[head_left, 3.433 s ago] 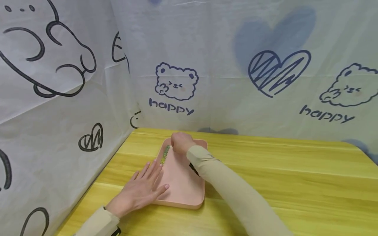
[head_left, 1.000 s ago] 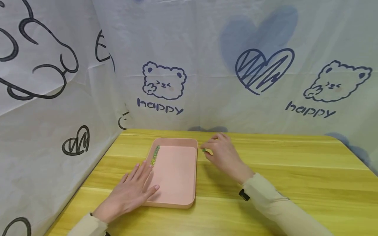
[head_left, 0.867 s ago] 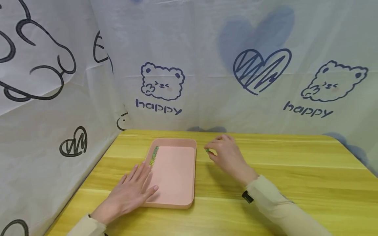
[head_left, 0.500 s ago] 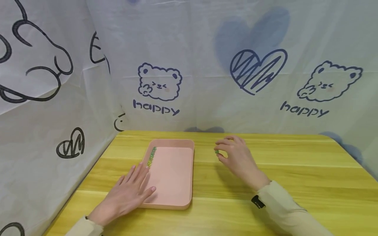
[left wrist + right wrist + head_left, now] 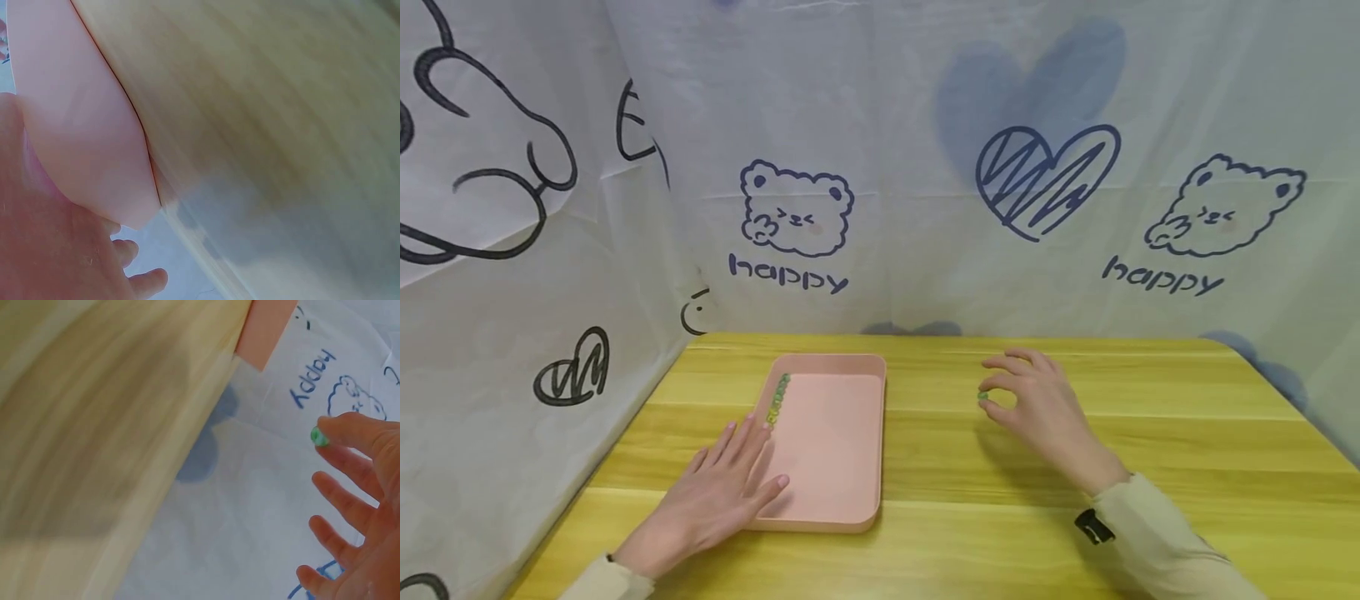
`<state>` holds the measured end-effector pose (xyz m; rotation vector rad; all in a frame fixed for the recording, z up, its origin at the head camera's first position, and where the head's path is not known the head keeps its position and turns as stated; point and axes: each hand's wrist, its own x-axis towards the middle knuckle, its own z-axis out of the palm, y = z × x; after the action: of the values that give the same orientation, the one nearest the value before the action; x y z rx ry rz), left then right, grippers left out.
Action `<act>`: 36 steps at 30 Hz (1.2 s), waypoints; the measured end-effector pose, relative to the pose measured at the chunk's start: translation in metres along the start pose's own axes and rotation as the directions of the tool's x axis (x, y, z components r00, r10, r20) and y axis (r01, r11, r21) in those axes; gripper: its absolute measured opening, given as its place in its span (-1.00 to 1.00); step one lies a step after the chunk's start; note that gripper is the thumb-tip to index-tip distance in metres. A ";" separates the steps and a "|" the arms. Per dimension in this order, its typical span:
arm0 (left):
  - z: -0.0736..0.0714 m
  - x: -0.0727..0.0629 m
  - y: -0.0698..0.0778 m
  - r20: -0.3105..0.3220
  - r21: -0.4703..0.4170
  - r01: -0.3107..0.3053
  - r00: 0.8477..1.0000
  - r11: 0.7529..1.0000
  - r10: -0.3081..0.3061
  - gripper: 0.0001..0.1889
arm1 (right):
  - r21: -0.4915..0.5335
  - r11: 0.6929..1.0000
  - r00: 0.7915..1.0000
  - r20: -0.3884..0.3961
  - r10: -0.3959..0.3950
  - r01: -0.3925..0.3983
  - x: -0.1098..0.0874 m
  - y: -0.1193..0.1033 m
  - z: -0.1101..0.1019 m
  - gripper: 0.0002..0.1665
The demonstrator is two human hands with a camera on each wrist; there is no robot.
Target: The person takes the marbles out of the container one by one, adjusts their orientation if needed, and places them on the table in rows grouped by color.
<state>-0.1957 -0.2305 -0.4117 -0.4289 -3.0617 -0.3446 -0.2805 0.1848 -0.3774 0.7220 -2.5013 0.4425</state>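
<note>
My right hand [image 5: 1048, 417] pinches a small green bead [image 5: 319, 436] between thumb and index finger, the other fingers spread apart. It is held over the table to the right of a shallow pink tray [image 5: 831, 450]. My left hand [image 5: 711, 492] lies with straight fingers over the tray's left rim, and its thumb reaches over the tray's inside. Along the tray's inner left wall runs a row of small beads [image 5: 778, 396], green at the far end and yellow nearer. The left fingertips are right at the yellow end and may hide more of the row.
The tray stands on a yellow wood-grain table [image 5: 940, 542]. A white cloth [image 5: 917, 167] with bear and heart drawings hangs behind the table, and another stretch of cloth runs along its left side.
My right hand has left the far end of the tray and moved right over the table, now with a green bead in its fingertips. My left hand stays at the tray's left rim.
</note>
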 end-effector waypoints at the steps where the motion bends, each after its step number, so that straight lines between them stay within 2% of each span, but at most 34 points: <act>1: 0.000 0.000 0.000 0.000 0.000 0.000 1.000 1.000 0.000 -0.12 | -0.001 1.000 1.000 0.000 0.004 -0.004 -0.003 0.003 -0.001 -0.86; 16: 0.003 0.001 0.000 0.011 -0.005 0.011 1.000 1.000 -0.011 -0.12 | 0.010 0.998 0.998 -0.001 0.057 -0.057 -0.035 0.041 -0.007 -0.87; 25: 0.003 0.000 0.001 0.034 -0.003 0.013 0.999 1.000 -0.013 -0.11 | 0.054 0.989 0.989 0.066 0.135 -0.139 -0.046 0.055 -0.007 -0.86; 36: 0.001 0.000 0.002 0.041 -0.008 0.016 0.999 1.000 -0.016 -0.12 | 0.157 0.957 0.962 0.159 0.221 -0.245 -0.049 0.072 -0.009 -0.86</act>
<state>-0.1954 -0.2281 -0.4122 -0.4176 -3.1058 -0.3543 -0.2817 0.2664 -0.4084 0.5386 -2.7180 0.7279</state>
